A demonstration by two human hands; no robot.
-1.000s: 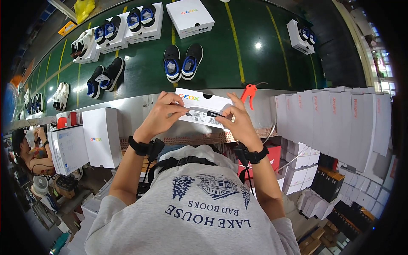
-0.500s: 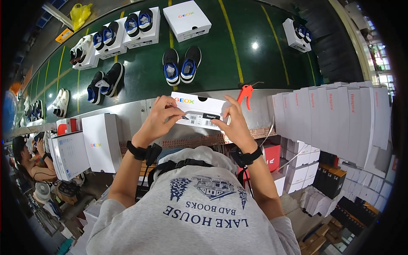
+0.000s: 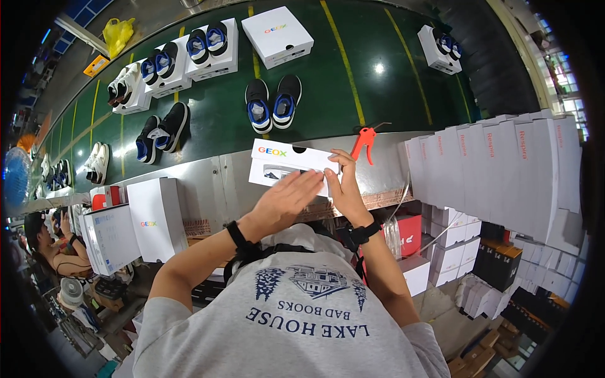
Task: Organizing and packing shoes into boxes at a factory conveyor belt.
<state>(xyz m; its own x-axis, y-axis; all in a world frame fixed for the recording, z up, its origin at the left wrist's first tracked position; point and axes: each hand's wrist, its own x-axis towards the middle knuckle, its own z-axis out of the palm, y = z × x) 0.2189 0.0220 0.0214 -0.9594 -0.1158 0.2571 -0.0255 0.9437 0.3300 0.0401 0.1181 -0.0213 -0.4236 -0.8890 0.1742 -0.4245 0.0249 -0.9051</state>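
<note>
A white shoebox [image 3: 289, 161] stands at the near edge of the bench, its end with the printed label [image 3: 276, 171] facing me. Flat across that label lies my left hand [image 3: 285, 200], fingers stretched out and covering most of it. My right hand [image 3: 346, 189] grips the box's right end, thumb on the front and fingers over the top edge. Just right of the box is a red air blow gun [image 3: 364, 146]. Beyond it, on the green belt, sits a pair of black sneakers [image 3: 272, 106] with blue linings.
The green conveyor belt [image 3: 346, 94] carries another closed white shoebox [image 3: 277, 36] and several shoe pairs on boxes to the left. White box parts [image 3: 491, 167] are stacked at right. More white boxes [image 3: 154, 217] stand at left, with a person [image 3: 53, 246] beyond.
My left hand has left the box's left corner and moved right, now flat over the label. My right hand keeps hold of the right end.
</note>
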